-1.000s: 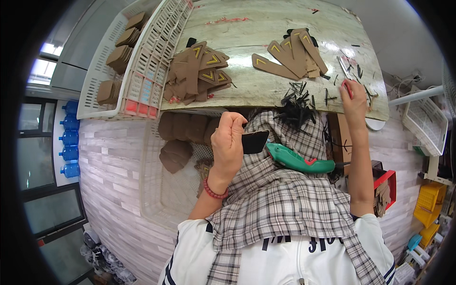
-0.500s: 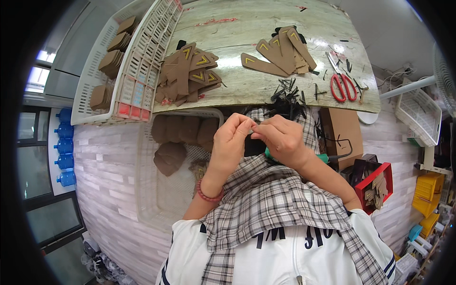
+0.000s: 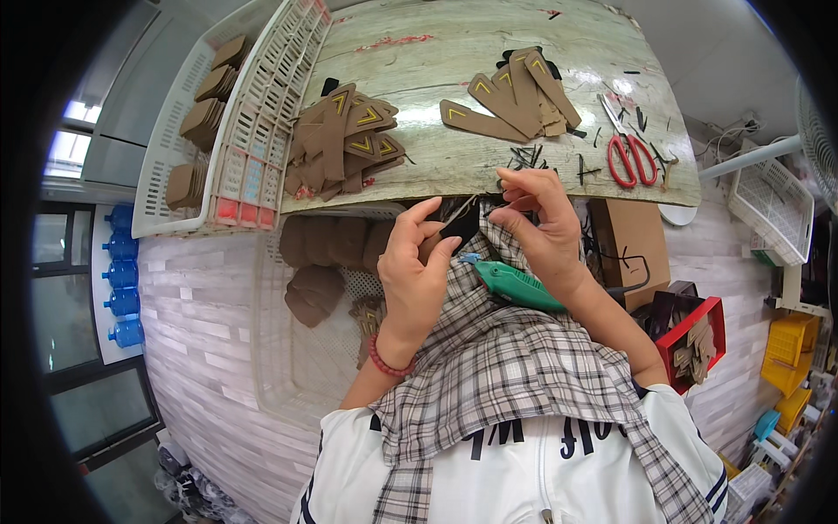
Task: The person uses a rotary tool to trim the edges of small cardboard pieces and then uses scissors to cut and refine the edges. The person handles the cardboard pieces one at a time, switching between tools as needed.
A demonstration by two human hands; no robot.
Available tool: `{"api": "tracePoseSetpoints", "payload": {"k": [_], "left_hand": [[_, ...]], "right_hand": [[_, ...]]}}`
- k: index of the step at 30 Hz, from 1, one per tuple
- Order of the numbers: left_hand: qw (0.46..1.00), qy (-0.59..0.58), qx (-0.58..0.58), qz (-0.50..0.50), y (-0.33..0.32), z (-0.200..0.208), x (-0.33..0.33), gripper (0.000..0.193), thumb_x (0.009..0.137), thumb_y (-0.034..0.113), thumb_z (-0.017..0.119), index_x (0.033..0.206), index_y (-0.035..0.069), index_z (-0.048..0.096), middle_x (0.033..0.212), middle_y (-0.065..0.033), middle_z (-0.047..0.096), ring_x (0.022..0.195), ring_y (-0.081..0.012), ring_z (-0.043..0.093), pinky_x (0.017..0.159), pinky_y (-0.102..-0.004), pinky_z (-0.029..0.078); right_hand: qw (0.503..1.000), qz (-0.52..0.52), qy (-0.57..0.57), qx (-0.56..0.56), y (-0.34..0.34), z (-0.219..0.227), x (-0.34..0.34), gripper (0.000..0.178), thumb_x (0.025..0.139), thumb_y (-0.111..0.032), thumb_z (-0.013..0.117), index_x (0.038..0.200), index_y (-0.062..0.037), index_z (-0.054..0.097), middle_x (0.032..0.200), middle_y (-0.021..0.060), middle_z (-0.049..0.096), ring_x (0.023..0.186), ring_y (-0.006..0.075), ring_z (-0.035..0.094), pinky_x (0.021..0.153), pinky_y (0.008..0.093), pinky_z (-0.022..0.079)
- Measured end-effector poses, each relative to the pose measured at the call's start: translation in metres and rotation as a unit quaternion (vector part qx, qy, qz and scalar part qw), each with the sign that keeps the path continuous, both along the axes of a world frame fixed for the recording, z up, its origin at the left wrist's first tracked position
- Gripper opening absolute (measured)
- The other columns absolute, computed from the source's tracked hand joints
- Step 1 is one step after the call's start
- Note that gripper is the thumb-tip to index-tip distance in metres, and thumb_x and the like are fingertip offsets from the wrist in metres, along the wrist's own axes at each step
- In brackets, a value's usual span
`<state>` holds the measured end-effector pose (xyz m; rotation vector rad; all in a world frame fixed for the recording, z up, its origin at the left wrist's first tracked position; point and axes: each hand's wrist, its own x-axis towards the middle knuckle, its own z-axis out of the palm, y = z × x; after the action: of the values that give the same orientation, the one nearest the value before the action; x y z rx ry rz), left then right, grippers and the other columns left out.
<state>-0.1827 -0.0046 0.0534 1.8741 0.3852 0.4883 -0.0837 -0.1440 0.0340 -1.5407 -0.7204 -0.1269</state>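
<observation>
My left hand [image 3: 412, 272] is closed, thumb against fingers, on a brown and black fabric piece [image 3: 463, 224] just below the table's front edge. A pale thin strand seems to run along it. To its right, my right hand [image 3: 552, 229] is raised with thumb and index finger apart, nothing plain between them. A green handheld tool [image 3: 521, 286] with a blue tip lies on the plaid apron [image 3: 515, 375] in my lap, under my right wrist. Black trimmings [image 3: 530, 159] on the table edge are partly hidden by my right hand.
Brown tabs with yellow chevrons lie in a left pile [image 3: 336, 144] and a right fan [image 3: 515, 96] on the table. Red-handled scissors [image 3: 630, 157] rest right. A white crate [image 3: 262, 131] stands left; a lower bin [image 3: 271, 349] holds brown bundles. A red box [image 3: 717, 332] sits right.
My hands, pinched together before, have parted. The right has risen and its fingers have spread; the left has tipped the black piece upward. More of the green tool shows.
</observation>
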Motion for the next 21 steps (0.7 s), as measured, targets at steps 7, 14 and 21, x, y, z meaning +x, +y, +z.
{"api": "tracePoseSetpoints", "payload": {"k": [7,14,21], "left_hand": [[0.982,0.064,-0.16,-0.079,-0.004,0.007,0.004,0.034,0.079,-0.008,0.065,0.111,0.0,0.057,0.08,-0.0022,0.063,0.07,-0.0029,0.055,0.061,-0.0165,0.044],[0.934,0.07,-0.345,-0.065,0.008,-0.001,0.003,0.025,0.08,-0.007,0.066,0.102,-0.001,0.058,0.079,-0.0011,0.062,0.065,-0.0016,0.053,0.054,-0.0157,0.041],[0.944,0.046,-0.323,-0.039,0.012,-0.001,0.004,0.022,0.079,-0.006,0.067,0.099,-0.001,0.06,0.076,0.0001,0.058,0.064,-0.0029,0.051,0.059,-0.0176,0.043]], "right_hand": [[0.999,0.046,0.028,0.009,-0.003,-0.012,0.008,0.012,0.08,-0.004,0.07,0.091,-0.0016,0.064,0.086,0.0045,0.057,0.072,0.0118,0.055,0.066,0.0248,0.047],[0.948,-0.08,0.28,0.131,-0.048,-0.052,0.076,0.02,0.096,-0.02,0.052,0.086,-0.0025,0.057,0.085,0.0055,0.059,0.074,0.0149,0.056,0.071,0.0271,0.045],[0.756,-0.448,-0.194,-0.435,-0.155,-0.116,0.16,0.032,0.083,-0.024,0.068,0.106,-0.0038,0.06,0.103,0.0151,0.058,0.1,0.0324,0.053,0.086,0.0406,0.044]]}}
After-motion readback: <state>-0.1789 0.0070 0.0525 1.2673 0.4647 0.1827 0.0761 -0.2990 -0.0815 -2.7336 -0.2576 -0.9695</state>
